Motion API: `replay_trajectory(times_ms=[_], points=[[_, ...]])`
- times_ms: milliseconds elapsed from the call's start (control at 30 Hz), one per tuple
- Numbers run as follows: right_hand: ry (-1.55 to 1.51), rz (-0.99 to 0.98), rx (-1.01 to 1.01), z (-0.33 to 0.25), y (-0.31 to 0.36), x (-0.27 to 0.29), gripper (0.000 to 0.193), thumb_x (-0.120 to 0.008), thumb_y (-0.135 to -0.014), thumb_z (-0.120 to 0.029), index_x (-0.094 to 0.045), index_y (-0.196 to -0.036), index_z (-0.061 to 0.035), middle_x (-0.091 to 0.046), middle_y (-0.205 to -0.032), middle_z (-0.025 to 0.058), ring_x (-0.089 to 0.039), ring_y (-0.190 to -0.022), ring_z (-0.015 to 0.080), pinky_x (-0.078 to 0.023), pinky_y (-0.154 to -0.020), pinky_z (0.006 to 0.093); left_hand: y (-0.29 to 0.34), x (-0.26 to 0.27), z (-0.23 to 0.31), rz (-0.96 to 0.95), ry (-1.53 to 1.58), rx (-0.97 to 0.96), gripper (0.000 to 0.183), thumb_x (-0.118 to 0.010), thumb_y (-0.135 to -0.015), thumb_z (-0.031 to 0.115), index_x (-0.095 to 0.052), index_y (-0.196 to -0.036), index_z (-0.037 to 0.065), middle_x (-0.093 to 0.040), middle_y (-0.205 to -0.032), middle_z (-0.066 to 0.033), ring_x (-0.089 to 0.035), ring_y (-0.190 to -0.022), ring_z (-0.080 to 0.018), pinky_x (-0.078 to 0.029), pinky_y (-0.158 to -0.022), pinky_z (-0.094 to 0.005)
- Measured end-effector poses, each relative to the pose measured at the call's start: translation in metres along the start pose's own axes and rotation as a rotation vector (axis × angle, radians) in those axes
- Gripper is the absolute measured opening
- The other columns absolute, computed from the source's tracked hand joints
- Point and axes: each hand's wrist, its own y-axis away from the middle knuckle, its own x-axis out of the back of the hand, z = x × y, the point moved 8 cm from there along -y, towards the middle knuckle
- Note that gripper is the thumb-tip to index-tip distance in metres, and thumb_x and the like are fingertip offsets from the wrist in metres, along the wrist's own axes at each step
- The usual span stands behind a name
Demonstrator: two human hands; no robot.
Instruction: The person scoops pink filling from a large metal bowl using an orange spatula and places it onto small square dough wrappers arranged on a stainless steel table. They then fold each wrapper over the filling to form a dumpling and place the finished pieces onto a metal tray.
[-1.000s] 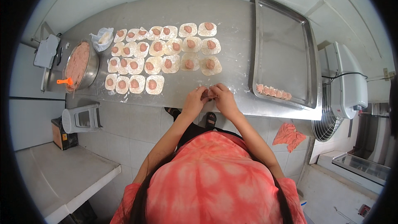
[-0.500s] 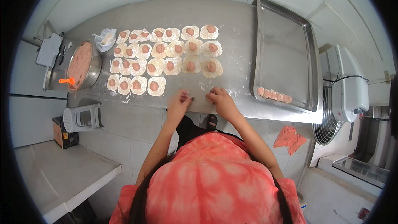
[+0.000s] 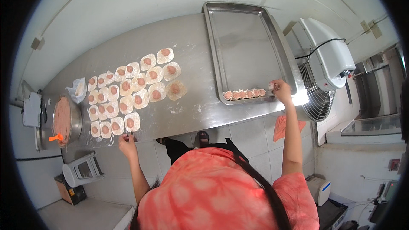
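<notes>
Red tie-dye shirt [image 3: 204,191] fills the near side, hiding most of the legs; one sandal [image 3: 203,137] pokes out, the other foot is mostly covered. Left hand [image 3: 128,145] is at the table's near edge, just beside the closest row of wrappers [image 3: 131,122], fingers bent; a small dark bit shows at the fingertips, too small to name, so I can't tell if it's gripping or loose. Right hand [image 3: 282,90] pinches a dumpling [image 3: 271,86] over the tray's [image 3: 215,55] near right corner; fingers cover part of it. A short row of dumplings [image 3: 243,94] sits just left, along the tray's near wall. Orange cloth [image 3: 279,128] on the floor, partly behind the forearm. Metal table [image 3: 191,115] carries wrappers in rows, a meat lump on each. Left end: bowl [image 3: 76,121] of meat, orange scoop [image 3: 56,137] at its near rim; white bag [image 3: 78,90] beyond, contents unclear. White mixer [image 3: 326,55] stands past the tray.
</notes>
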Motion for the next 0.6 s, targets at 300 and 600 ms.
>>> replay_trajectory(times_ms=[300, 600], points=[[-0.061, -0.24, 0.109, 0.006, -0.001, -0.031, 0.037, -0.045, -0.064, 0.013, -0.064, -0.093, 0.0016, -0.062, -0.082, 0.0121, -0.062, -0.074, 0.0231, -0.05, -0.069, 0.0295, 0.004, 0.003, 0.026, -0.033, -0.098, 0.08, 0.023, -0.068, -0.074, 0.018, -0.06, -0.087, 0.001, -0.062, -0.076, -0.0112, -0.06, -0.069, -0.0276, -0.046, -0.063, -0.0393], [-0.111, -0.225, 0.074, 0.015, 0.003, -0.034, 0.032, -0.045, -0.072, 0.012, -0.064, -0.097, 0.0034, -0.066, -0.093, 0.0128, -0.063, -0.08, 0.0184, -0.051, -0.071, 0.0289, 0.004, 0.004, 0.023, -0.003, -0.086, 0.053, 0.024, -0.068, -0.075, 0.02, -0.061, -0.087, 0.0, -0.064, -0.075, -0.0136, -0.061, -0.069, -0.0297, -0.046, -0.063, -0.0399]])
